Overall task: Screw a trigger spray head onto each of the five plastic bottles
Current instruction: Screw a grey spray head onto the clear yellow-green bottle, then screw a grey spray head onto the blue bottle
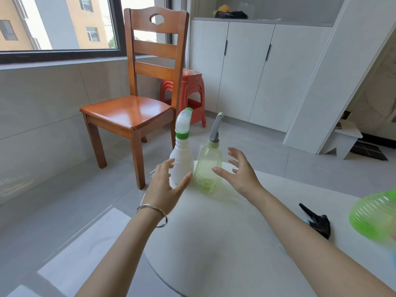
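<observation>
Flanking edge-set bottles (182,161): two spread hands (166,185)

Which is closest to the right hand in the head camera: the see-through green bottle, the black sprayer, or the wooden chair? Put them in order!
From the right hand:
1. Clear green bottle, just left of its fingers.
2. Black spray head, lying on the table to the right.
3. Wooden chair, on the floor beyond the table, to the left.

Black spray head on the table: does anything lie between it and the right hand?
Nothing visible does. The black spray head lies alone on the white table, to the right of the right forearm. The right hand, open and empty, hovers by the pale green bottle.
</observation>
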{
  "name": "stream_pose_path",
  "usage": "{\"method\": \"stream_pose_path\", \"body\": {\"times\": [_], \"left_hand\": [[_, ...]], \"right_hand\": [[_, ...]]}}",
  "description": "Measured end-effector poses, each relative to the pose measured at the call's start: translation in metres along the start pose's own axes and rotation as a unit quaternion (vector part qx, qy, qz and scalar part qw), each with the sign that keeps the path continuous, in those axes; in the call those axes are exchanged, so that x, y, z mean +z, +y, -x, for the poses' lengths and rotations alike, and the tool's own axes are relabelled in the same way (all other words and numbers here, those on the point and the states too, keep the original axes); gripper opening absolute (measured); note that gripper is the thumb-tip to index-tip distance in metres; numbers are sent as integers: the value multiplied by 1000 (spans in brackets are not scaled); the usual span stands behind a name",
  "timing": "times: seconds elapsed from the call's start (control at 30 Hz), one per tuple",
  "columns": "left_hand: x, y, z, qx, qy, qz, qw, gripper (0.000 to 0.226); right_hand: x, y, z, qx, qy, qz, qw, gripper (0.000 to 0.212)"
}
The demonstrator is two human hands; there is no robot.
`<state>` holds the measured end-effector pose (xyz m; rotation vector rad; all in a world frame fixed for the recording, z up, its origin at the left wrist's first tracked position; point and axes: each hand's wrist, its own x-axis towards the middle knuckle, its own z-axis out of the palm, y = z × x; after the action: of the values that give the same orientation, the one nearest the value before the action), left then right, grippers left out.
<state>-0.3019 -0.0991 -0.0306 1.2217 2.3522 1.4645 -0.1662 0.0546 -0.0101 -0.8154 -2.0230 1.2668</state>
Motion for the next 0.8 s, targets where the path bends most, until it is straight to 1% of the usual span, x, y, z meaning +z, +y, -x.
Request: {"method": "stream_pose_path", "body": {"times": [0.07, 0.1, 0.17, 0.23, 0.3, 0.37, 0.43, 0.53, 0.6, 0.67, 0.73, 0.8], "left_hand": [[0, 19, 4, 12, 26, 32, 999, 53], [3, 29, 7, 21, 25, 45, 998, 49], [13, 49, 15, 39, -4, 57, 998, 45], [28, 66, 25, 58, -53, 61, 995, 50], [48, 86, 36, 76, -101, 58, 990, 61], [66, 101, 44, 98, -127, 44, 986, 67], [85, 118, 52, 134, -147, 16, 980, 67], [112, 141, 65, 149, -186, 0, 971, 72], [130, 154, 75, 155, -208, 2, 966, 67], [147, 165, 84, 166, -218, 7, 962, 63], [162, 173, 94, 175, -224, 11, 959, 61], [174, 179, 102, 184, -229, 13, 956, 60]], "right_hand": [[-16, -8, 15, -16, 8, -13, 1000, 71], [-25, -11, 23, -23, 14, -18, 999, 68], [-44, -14, 43, -29, 30, -25, 999, 60], [-65, -14, 64, -33, 52, -22, 998, 55], [-89, -12, 87, -40, 77, -8, 996, 53], [-109, -9, 104, -55, 99, 18, 993, 52], [-133, -5, 120, -66, 127, 33, 989, 50], [-168, 3, 141, -64, 172, 45, 982, 47], [-189, 11, 153, -68, 210, 81, 972, 49], [-211, 17, 163, -83, 250, 136, 955, 57], [-234, 26, 173, -100, 290, 207, 929, 70], [-257, 39, 182, -94, 330, 287, 894, 81]]}}
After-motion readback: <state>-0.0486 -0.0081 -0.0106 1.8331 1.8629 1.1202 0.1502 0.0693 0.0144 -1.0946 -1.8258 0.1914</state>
